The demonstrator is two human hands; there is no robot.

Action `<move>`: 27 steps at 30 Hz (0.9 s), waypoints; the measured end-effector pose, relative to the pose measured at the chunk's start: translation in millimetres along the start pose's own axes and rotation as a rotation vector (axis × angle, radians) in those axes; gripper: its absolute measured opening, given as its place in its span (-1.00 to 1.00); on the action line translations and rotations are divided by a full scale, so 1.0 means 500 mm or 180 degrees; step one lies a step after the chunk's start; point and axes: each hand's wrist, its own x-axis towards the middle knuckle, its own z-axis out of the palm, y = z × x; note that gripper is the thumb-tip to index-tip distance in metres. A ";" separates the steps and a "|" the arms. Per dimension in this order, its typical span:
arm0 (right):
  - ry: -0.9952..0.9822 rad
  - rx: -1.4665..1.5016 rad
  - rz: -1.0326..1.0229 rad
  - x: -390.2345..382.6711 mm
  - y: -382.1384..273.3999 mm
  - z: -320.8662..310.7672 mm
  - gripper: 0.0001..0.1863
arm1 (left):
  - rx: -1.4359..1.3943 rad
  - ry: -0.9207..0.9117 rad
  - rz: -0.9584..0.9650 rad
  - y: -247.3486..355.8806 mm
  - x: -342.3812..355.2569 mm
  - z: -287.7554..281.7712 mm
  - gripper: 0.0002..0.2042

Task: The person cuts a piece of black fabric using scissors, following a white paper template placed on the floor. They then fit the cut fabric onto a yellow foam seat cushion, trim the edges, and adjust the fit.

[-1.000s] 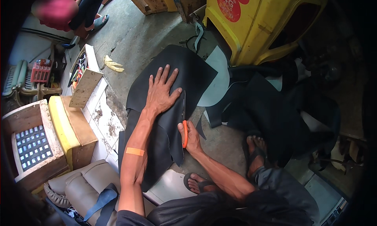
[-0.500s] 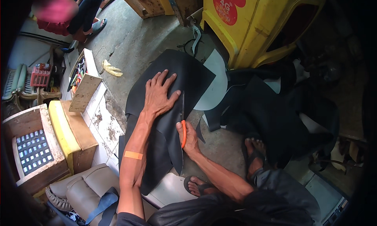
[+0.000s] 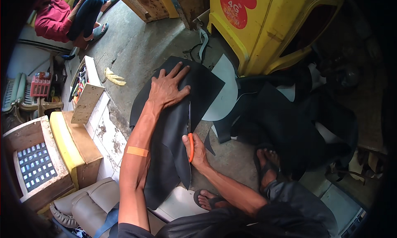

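A black leather-like sheet [image 3: 206, 83] lies on the floor before me. My left hand [image 3: 166, 89] presses on its upper part, fingers spread. A beige strip [image 3: 137, 151] is stuck on that forearm. In my right hand [image 3: 197, 154] are scissors with orange handles [image 3: 190, 146], their blades pointing away from me along the sheet, just below my left thumb. A loose flap of the sheet hangs beside the scissors. A pale curved piece [image 3: 219, 101] shows at the sheet's right, and a small dark offcut lies right of my right hand.
A yellow plastic stool [image 3: 264, 35] stands behind dark scraps [image 3: 277, 130]. At left are a tool box [image 3: 87, 105], a yellow glove [image 3: 113, 76], wooden seat frames [image 3: 58, 176] and a beige cushion [image 3: 95, 200]. A person in red [image 3: 53, 23] crouches at upper left. My sandalled feet are below.
My left hand has slid farther up the sheet. The scissors stay in my right hand, slightly lower and left in view. The surroundings sit lower as the view has shifted slightly.
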 end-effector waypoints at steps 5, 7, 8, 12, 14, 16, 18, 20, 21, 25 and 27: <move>-0.0186 -0.0072 0.0385 -0.003 -0.012 -0.007 -0.55 | 0.0051 -0.0052 -0.0076 0.003 0.004 0.009 -0.38; -0.0025 -0.0046 0.0100 0.004 -0.006 -0.001 -0.54 | 0.0048 -0.0166 -0.0174 0.006 0.002 0.003 -0.39; 0.0044 -0.0029 -0.0043 0.008 -0.005 0.002 -0.53 | 0.0168 -0.0009 -0.0104 0.003 0.000 0.017 -0.38; 0.0063 0.0051 0.0022 0.026 -0.014 -0.008 -0.53 | 0.0151 0.0146 0.0004 -0.004 -0.007 0.060 -0.36; 0.0038 -0.0176 0.0086 0.030 -0.022 -0.017 -0.52 | -0.0074 0.0091 0.0021 -0.005 -0.001 0.066 -0.35; 0.0032 -0.0222 0.0081 0.028 -0.027 -0.020 -0.51 | -0.0086 0.0058 0.0015 -0.006 -0.003 0.067 -0.34; 0.0023 -0.0241 0.0007 0.032 -0.034 -0.023 -0.50 | -0.0102 0.0061 0.0028 -0.006 0.002 0.064 -0.34; 0.0024 -0.0011 0.0200 0.050 -0.057 -0.025 -0.48 | -0.0142 0.0050 0.0018 -0.011 -0.002 0.068 -0.34; 0.0028 0.0093 0.0307 0.055 -0.060 -0.024 -0.47 | -0.0171 0.0029 0.0000 -0.013 -0.007 0.074 -0.34; 0.0080 -0.0081 0.0161 0.066 -0.052 -0.024 -0.45 | -0.0211 0.0051 -0.0006 -0.010 -0.004 0.068 -0.34; 0.0113 -0.0044 0.0086 0.068 -0.062 -0.022 -0.44 | -0.0227 0.0068 -0.0010 -0.012 -0.002 0.069 -0.33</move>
